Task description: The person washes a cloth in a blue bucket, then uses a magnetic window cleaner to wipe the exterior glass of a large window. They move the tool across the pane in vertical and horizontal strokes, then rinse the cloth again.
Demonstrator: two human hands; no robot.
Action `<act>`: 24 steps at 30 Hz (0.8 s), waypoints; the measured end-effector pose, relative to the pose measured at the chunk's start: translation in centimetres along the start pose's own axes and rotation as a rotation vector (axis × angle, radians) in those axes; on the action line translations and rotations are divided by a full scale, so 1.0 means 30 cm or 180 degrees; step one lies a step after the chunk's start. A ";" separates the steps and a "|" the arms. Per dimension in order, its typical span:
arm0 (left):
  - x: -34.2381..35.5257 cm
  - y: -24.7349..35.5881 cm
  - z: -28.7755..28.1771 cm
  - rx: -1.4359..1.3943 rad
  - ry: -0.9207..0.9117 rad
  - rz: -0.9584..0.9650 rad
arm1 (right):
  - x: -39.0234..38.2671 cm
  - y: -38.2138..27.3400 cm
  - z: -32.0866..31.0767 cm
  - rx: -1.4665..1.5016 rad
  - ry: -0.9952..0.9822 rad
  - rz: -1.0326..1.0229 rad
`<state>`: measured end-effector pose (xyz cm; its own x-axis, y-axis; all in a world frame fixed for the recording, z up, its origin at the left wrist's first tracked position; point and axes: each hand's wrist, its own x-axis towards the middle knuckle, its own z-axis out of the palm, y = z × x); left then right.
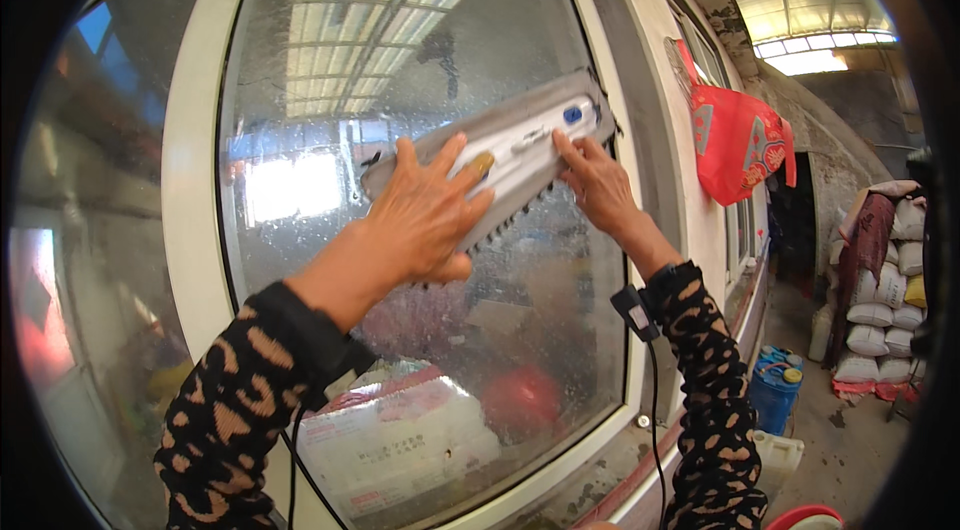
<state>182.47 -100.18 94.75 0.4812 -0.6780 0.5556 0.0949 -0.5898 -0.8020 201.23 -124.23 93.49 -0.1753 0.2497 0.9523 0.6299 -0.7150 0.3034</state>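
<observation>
Left fingers [447,156], right fingers [571,155] atop grey-white pad [520,143], glass [560,315] behind.

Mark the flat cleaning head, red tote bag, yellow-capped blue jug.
Flat cleaning head [522,160], head view: white plate.
Red tote bag [737,148], head view: front.
Yellow-capped blue jug [773,403], head view: body.

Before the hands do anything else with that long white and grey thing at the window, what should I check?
1. Left hand on the long white and grey tool: ok.
2. Right hand touching it near the blue spot: ok.
3. Tool level: not ok, right end higher.
4. Glass spotless: not ok, specks show.
5. Tool's back flat on the glass: cannot tell.
</observation>
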 end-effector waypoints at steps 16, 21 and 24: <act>-0.118 -0.019 -0.070 0.0839 0.0140 -0.1703 | 0.671 -0.467 0.039 0.1170 0.0374 -0.0060; -0.254 0.034 -0.081 0.0546 0.0266 -0.1998 | 0.598 -0.656 0.083 0.1093 0.0520 -0.0333; -0.345 0.097 -0.071 0.0266 0.0378 -0.2148 | 0.516 -0.730 0.088 0.0951 0.0569 -0.0526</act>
<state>175.89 -95.82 87.11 0.1951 -0.2206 0.9557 0.4092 -0.8672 -0.2837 186.71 -102.98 101.50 -0.4055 0.2089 0.8899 0.7702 -0.4462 0.4558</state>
